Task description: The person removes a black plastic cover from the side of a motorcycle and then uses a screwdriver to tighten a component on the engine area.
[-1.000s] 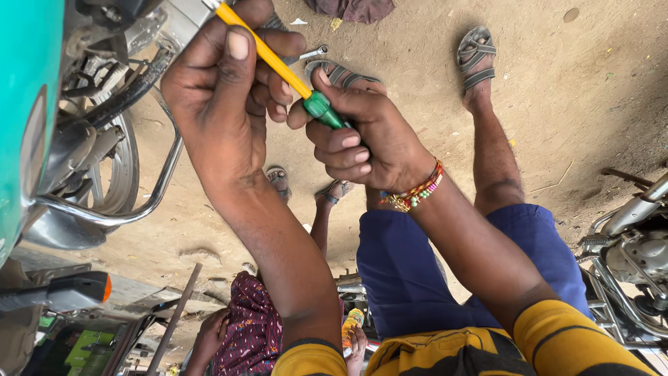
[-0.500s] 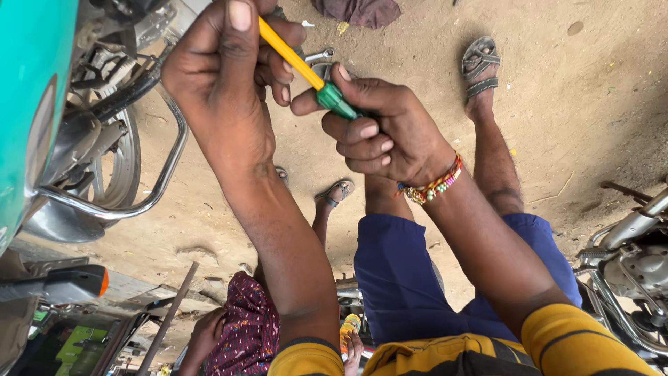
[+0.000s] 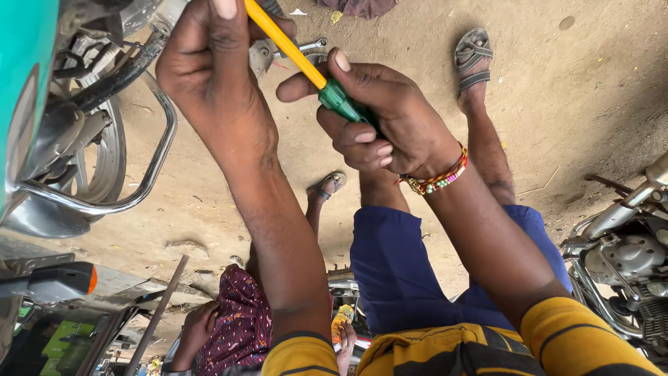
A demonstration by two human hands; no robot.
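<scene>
Both hands shifted slightly up-frame. Right hand (image 3: 390, 125) fists the screwdriver (image 3: 306, 66) handle for torque; left hand (image 3: 209, 76), at 10 o'clock, pinches its yellow shaft, steadying it near the motorcycle (image 3: 76, 139).

The right hand (image 3: 390, 125) grips the green handle of a screwdriver (image 3: 306, 66); the left hand (image 3: 216, 76) pinches its yellow shaft higher up; a teal motorbike (image 3: 62, 132) stands at the left; a sandal (image 3: 473, 56) rests on the dirt ground (image 3: 577, 104).
</scene>
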